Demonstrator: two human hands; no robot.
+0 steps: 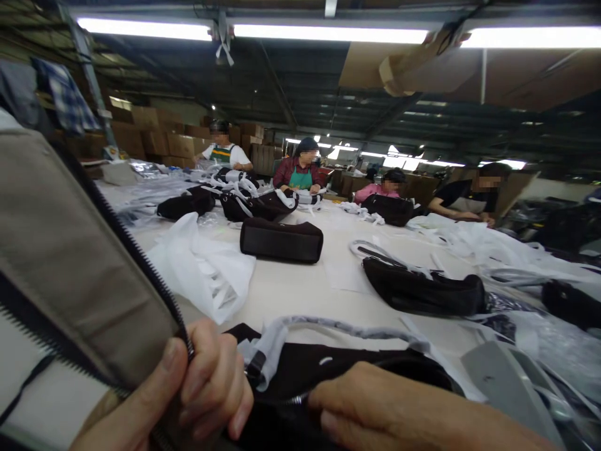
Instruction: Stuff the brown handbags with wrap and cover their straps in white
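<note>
Fingers of the left hand point(211, 376) close around the edge of a zippered taupe panel point(89, 250), thumb pressed on its face, as the right hand point(375, 401) bends its fingers against the metal zipper point(297, 399) of a black bag point(323, 369) (whether they pinch it cannot be told). The panel, edged with dark zipper teeth, slants up the left side; the bag lies directly in front of the person at the near side of the bench point(277, 294), its handle point(338, 326) wrapped in pale material. Beyond sit a dark boxy bag point(282, 241), white wrapping point(206, 269) and another black bag point(422, 288). Four people work across the bench, beneath bright tube lights point(328, 32).
</note>
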